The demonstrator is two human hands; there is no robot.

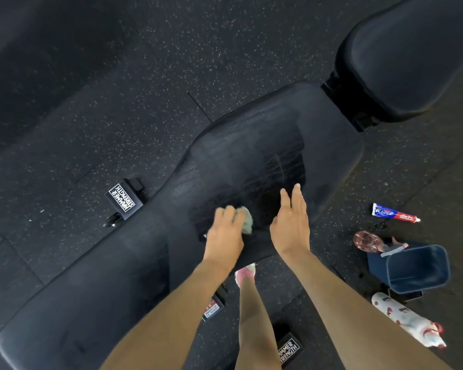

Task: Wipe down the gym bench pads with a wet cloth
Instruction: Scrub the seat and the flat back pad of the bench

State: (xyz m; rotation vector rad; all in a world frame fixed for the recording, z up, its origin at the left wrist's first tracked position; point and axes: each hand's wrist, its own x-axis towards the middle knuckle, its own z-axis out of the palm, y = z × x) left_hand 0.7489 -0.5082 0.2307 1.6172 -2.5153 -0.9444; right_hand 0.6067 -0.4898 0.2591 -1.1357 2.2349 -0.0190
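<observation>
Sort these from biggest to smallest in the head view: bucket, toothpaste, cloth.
1. bucket
2. toothpaste
3. cloth, but unsure: the left hand hides part of it.

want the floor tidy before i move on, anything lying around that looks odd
A toothpaste tube lies loose on the floor right of the bench pad, odd beside gym kit. Small dark specks near it may be drips or crumbs; too small to tell.

The bench pad (251, 145) is black, and the floor (118, 89) is black flecked with white. The cloth (247, 218) is pale green, the bucket (417, 268) dark blue.
</observation>
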